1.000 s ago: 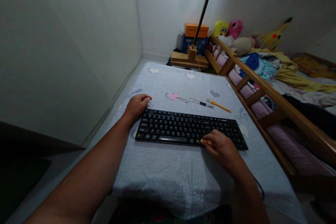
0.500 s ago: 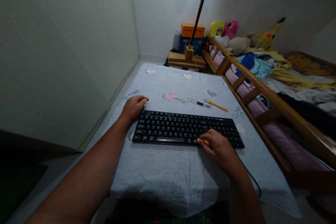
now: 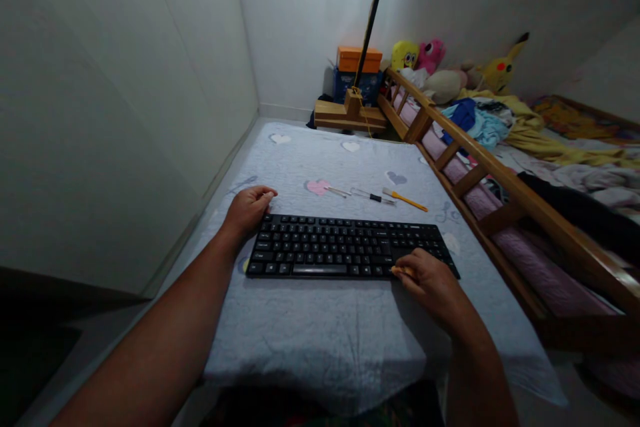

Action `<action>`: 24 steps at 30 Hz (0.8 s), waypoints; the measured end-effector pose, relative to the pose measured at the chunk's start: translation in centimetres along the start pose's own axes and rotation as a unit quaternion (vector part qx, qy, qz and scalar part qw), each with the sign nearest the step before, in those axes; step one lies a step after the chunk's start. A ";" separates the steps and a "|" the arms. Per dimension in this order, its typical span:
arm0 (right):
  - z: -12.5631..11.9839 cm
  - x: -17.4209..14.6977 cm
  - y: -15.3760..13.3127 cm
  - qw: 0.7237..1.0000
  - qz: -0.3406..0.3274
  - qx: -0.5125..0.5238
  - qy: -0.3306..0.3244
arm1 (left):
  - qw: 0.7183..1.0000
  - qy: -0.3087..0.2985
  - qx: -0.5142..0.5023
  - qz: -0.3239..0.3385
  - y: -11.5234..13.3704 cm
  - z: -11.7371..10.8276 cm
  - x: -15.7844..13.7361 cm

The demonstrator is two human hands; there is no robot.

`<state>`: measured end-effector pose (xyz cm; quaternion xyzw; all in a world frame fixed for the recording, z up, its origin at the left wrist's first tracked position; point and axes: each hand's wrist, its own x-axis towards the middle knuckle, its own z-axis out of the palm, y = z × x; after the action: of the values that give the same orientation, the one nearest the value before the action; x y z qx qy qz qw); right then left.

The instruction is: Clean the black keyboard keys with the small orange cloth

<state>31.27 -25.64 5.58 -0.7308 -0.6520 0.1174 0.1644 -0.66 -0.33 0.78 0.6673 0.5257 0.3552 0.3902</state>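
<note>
A black keyboard (image 3: pixel 325 247) lies flat on the cloth-covered table. At its far left corner rests my left hand (image 3: pixel 249 207), the fingers curled and the thumb against the index finger; whatever is in them, if anything, is hidden. My right hand (image 3: pixel 425 277) is over the near right part of the keys, pinching a small orange-tan piece (image 3: pixel 403 271) against the bottom key row. My fingers cover most of that piece, so its kind is unclear. Beyond the keyboard lie cotton swabs (image 3: pixel 337 191), a thin tool with a black grip (image 3: pixel 375 197) and a yellow-handled brush (image 3: pixel 407 199).
A pale blue cloth (image 3: pixel 310 327) with heart prints covers the table. On the right runs a wooden bed rail (image 3: pixel 465 143), with bedding and plush toys behind it. A wooden stand (image 3: pixel 350 113) with a dark pole and an orange box (image 3: pixel 359 59) are at the back.
My right hand has slid right along the keyboard's near edge with the orange-tan piece. My left hand stays at the far left corner. The whole view has shifted slightly.
</note>
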 end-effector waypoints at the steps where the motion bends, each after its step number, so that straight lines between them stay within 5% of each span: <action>1: 0.1 0.1 -0.3 1.000 -0.003 0.000 0.006 | 1.000 0.001 0.004 -0.001 0.1 0.0 0.0; 7: 1.2 0.5 -1.7 1.000 -0.027 0.015 -0.002 | 1.000 -0.001 0.014 -0.002 0.0 -0.1 0.1; 17: -0.2 -0.2 1.1 1.000 0.025 -0.002 0.010 | 1.000 0.003 -0.005 -0.004 -0.1 0.0 0.1; 24: 0.1 0.6 0.2 0.998 0.004 -0.001 0.056 | 1.000 0.001 -0.004 -0.003 -0.3 0.0 0.2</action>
<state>31.49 -25.05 5.39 -0.7389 -0.6392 0.0764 0.1990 -0.74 -0.11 0.56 0.6637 0.5267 0.3563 0.3937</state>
